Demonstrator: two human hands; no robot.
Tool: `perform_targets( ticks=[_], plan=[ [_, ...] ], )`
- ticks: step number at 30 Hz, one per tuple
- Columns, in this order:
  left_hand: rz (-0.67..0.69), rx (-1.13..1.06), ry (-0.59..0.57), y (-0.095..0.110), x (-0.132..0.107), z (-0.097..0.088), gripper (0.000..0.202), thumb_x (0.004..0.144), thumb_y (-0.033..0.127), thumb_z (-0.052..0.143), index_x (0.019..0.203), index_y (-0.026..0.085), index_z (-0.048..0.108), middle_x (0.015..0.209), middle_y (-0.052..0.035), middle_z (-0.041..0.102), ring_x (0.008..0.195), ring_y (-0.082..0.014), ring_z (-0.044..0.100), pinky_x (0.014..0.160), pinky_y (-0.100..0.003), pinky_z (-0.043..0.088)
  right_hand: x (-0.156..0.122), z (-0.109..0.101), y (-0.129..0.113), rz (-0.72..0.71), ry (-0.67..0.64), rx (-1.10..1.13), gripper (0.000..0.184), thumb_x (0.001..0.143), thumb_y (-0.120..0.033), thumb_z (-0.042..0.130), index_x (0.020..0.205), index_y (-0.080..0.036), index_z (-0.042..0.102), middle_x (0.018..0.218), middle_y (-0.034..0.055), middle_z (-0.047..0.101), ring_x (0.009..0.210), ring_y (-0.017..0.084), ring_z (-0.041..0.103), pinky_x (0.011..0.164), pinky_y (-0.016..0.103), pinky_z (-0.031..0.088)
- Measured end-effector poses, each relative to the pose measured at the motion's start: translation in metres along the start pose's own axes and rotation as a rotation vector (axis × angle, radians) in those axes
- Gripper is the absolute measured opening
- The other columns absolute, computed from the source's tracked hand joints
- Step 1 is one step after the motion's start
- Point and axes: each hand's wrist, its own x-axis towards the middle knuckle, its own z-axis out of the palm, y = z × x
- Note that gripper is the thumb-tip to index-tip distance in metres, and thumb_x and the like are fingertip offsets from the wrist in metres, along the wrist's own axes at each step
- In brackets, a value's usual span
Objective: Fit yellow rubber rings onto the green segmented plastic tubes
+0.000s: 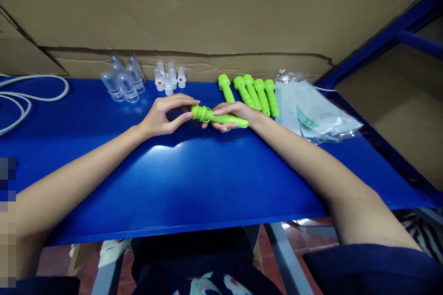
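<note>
While the left hand pinches one end of the green tube, the right hand curls half-closed around it.

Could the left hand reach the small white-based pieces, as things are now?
Probably yes: the white-based pieces stand just beyond the left hand, with nothing seen between, though it would first leave the green piece.

Here it is, the lime-green plastic flashlight body, held sideways between my left grip and right grip over the blue surface: wide ribbed head pointing left, yellow ring around it, slimmer handle running right, slanting slightly toward me.
</note>
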Motion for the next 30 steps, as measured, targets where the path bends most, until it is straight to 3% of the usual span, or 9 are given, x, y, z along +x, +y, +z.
perform_targets(
  ticks=[5, 21, 30],
  plan=[
    [-0.013, -0.035, 0.004, -0.001, 0.0, 0.001, 0.035, 0.096, 0.04, 0.07, 0.122, 0.019, 0.078, 0.117, -0.0117, 0.08, 0.108, -0.0223, 0.077, 0.096, -0.034, 0.062, 0.0, 0.001, 0.0, -0.004, 0.02, -0.031, 0.035, 0.102, -0.027, 0.054, 0.113, 0.004, 0.068, 0.072, 0.0077, 0.071, 0.039, 0.006, 0.047, 0.043, 0.019, 0.045],
    [-0.178, -0.145, 0.014, 0.008, 0.0, 0.005, 0.039, 0.092, 0.042, 0.075, 0.119, 0.015, 0.079, 0.118, -0.0132, 0.08, 0.103, -0.0205, 0.079, 0.09, -0.028, 0.065, 0.003, 0.004, 0.002, -0.026, 0.075, -0.084, 0.038, 0.1, -0.032, 0.061, 0.111, 0.003, 0.069, 0.069, 0.0062, 0.07, 0.039, 0.005, 0.046, 0.044, 0.02, 0.042],
    [-0.215, -0.08, -0.011, 0.007, 0.0, 0.005, 0.043, 0.091, 0.05, 0.074, 0.117, 0.016, 0.08, 0.117, -0.0128, 0.08, 0.106, -0.0226, 0.078, 0.095, -0.032, 0.064, 0.004, 0.011, 0.001, -0.025, 0.149, -0.164, 0.037, 0.098, -0.035, 0.063, 0.107, 0.0, 0.072, 0.065, 0.0045, 0.069, 0.038, 0.006, 0.045, 0.041, 0.021, 0.04]
  ],
)
